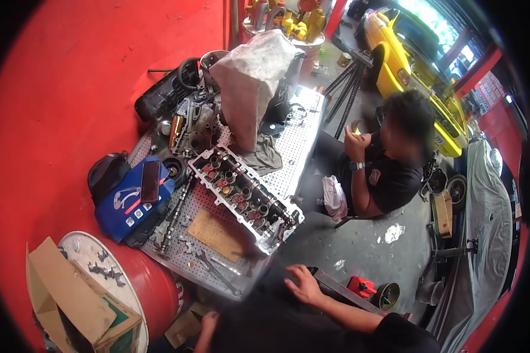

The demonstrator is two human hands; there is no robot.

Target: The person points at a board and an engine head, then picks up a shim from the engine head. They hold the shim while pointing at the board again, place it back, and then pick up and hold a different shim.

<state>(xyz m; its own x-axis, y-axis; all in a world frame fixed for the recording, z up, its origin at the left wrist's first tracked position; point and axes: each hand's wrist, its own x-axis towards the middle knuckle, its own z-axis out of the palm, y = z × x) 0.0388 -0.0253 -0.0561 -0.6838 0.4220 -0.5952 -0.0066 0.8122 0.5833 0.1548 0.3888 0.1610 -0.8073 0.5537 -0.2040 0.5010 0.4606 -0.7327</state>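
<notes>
My right hand (305, 285) rests on the dark cloth over my leg, fingers spread, holding nothing. Low in the view, my left hand (209, 323) hangs beside my leg near some cardboard; its fingers are too small and partly hidden to read. In front of me an engine cylinder head (244, 197) lies on a perforated metal table (300, 141), its valve train facing up. Neither hand touches it. A brown flat sheet (221, 235), a wrench (215, 272) and a camshaft (174, 220) lie nearer the table's left edge.
Across the table a person (388, 159) sits with one hand raised toward the mouth. A cloth-covered object (250, 76) stands on the table beside a grey rag (262, 156). A phone (150, 181) lies on a blue case (121, 209). A red drum (159, 282) and cardboard box (79, 300) stand left.
</notes>
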